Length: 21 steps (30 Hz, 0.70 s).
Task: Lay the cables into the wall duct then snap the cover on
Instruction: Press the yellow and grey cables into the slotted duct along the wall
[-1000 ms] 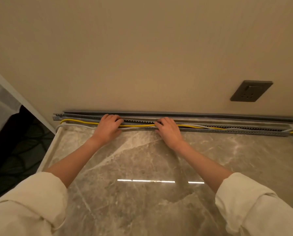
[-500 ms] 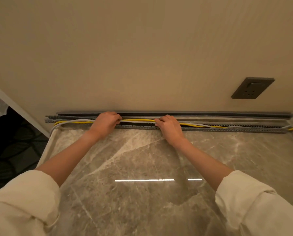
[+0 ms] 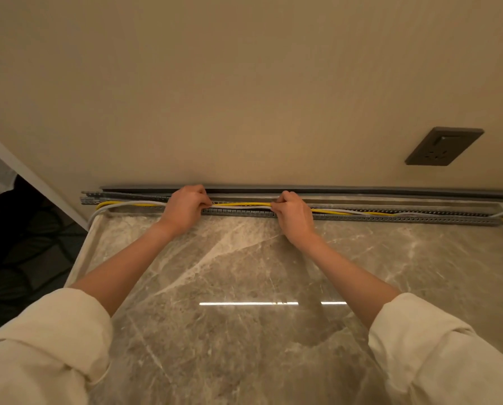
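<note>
A long grey slotted duct [image 3: 405, 219] lies on the marble top along the foot of the wall. A yellow cable [image 3: 241, 204] and a white cable [image 3: 133, 203] run side by side over it, lifted a little above the slotted side between my hands. My left hand [image 3: 184, 207] pinches both cables at the left. My right hand [image 3: 292, 214] pinches them about a hand's width further right. Behind the duct, against the wall, lies the grey cover strip [image 3: 390, 190].
A dark wall socket [image 3: 444, 146] sits on the beige wall at the upper right. The marble top [image 3: 244, 273] ends at a pale edge on the left, beyond which the floor is dark. The cables trail off both ends of the duct.
Both hands have gone from lying flat on the cables to pinching them, and have raised the stretch between them slightly off the duct. The view has shifted a little.
</note>
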Each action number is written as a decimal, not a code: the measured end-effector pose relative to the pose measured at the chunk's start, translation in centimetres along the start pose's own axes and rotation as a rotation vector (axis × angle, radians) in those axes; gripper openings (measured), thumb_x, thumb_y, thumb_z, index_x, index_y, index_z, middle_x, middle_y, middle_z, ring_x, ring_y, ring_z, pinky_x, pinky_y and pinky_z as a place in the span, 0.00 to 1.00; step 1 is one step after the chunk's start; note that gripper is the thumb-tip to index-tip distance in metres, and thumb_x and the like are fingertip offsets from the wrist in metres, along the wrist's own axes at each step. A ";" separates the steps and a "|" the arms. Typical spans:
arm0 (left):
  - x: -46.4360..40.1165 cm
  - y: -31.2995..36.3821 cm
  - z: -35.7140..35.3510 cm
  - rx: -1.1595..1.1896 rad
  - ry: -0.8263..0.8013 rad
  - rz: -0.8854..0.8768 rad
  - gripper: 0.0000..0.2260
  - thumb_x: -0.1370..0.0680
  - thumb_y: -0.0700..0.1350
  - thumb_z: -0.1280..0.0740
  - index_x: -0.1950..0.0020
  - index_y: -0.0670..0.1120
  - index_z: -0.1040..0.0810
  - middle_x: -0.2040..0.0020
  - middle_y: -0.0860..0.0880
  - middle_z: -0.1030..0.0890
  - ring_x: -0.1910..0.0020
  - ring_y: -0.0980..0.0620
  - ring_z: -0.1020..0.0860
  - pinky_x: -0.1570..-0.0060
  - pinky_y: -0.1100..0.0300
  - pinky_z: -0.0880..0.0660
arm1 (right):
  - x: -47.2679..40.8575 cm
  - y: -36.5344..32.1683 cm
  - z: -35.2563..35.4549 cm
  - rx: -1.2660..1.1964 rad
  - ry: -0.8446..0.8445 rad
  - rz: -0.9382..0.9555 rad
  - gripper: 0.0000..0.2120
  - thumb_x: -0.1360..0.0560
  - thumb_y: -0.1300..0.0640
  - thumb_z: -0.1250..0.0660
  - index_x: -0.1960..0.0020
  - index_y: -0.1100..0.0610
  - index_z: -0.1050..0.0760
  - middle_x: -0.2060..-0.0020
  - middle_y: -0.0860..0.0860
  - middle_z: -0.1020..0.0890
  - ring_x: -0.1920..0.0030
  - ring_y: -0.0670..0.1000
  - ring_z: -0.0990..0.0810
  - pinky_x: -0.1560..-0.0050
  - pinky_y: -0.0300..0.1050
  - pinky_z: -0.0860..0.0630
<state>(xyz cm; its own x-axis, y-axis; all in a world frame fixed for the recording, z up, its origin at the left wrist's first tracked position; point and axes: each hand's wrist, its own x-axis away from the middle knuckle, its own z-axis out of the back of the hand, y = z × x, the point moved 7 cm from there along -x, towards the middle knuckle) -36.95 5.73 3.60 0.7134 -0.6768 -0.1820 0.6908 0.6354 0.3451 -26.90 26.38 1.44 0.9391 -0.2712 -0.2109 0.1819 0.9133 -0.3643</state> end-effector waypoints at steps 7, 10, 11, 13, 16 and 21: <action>-0.6 -0.6 0.1 0.030 0.053 0.150 0.07 0.27 0.35 0.32 0.57 0.43 0.15 0.55 0.45 0.16 0.54 0.43 0.20 0.56 0.53 0.26 | 1.6 -1.1 -0.3 0.083 -0.020 0.055 0.13 0.22 0.56 0.38 0.46 0.65 0.23 0.53 0.58 0.23 0.58 0.57 0.22 0.60 0.52 0.22; -0.8 -0.5 -0.3 -0.017 0.026 0.140 0.06 0.26 0.36 0.32 0.55 0.42 0.15 0.54 0.44 0.17 0.53 0.42 0.20 0.55 0.51 0.25 | 3.2 -1.5 -1.3 0.226 -0.065 0.166 0.19 0.26 0.65 0.35 0.36 0.68 0.30 0.46 0.62 0.23 0.48 0.60 0.23 0.49 0.53 0.21; -0.7 -0.5 -0.4 -0.030 0.015 0.120 0.06 0.26 0.36 0.33 0.54 0.42 0.16 0.53 0.44 0.18 0.51 0.42 0.21 0.54 0.50 0.25 | 3.4 -1.3 -1.5 0.259 -0.082 0.180 0.23 0.28 0.66 0.34 0.34 0.67 0.32 0.43 0.62 0.24 0.44 0.60 0.24 0.43 0.53 0.24; -0.5 -0.6 -0.7 -0.069 -0.035 0.064 0.08 0.24 0.35 0.35 0.50 0.41 0.17 0.49 0.43 0.19 0.47 0.42 0.23 0.51 0.49 0.25 | 3.4 -1.3 -1.6 0.306 -0.098 0.183 0.26 0.29 0.66 0.34 0.32 0.66 0.34 0.41 0.61 0.25 0.40 0.60 0.27 0.37 0.53 0.30; -0.1 -0.4 -1.1 -0.182 -0.130 -0.044 0.11 0.24 0.35 0.37 0.44 0.41 0.19 0.43 0.42 0.21 0.42 0.42 0.26 0.44 0.48 0.28 | 2.9 -1.9 -1.5 0.299 -0.076 0.141 0.22 0.29 0.64 0.36 0.36 0.66 0.32 0.45 0.60 0.25 0.44 0.60 0.28 0.39 0.52 0.32; 1.1 0.0 0.1 -0.172 -0.070 -0.093 0.10 0.23 0.41 0.36 0.44 0.43 0.18 0.35 0.40 0.26 0.35 0.41 0.29 0.35 0.47 0.33 | 1.5 -4.2 -1.5 0.227 -0.012 0.124 0.19 0.28 0.59 0.37 0.39 0.63 0.32 0.46 0.59 0.27 0.46 0.58 0.29 0.44 0.50 0.31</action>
<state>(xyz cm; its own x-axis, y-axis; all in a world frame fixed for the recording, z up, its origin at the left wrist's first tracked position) -36.16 4.90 3.53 0.6401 -0.7556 -0.1390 0.7673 0.6194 0.1661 -26.71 21.69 1.35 0.9616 -0.1502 -0.2299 0.1244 0.9846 -0.1228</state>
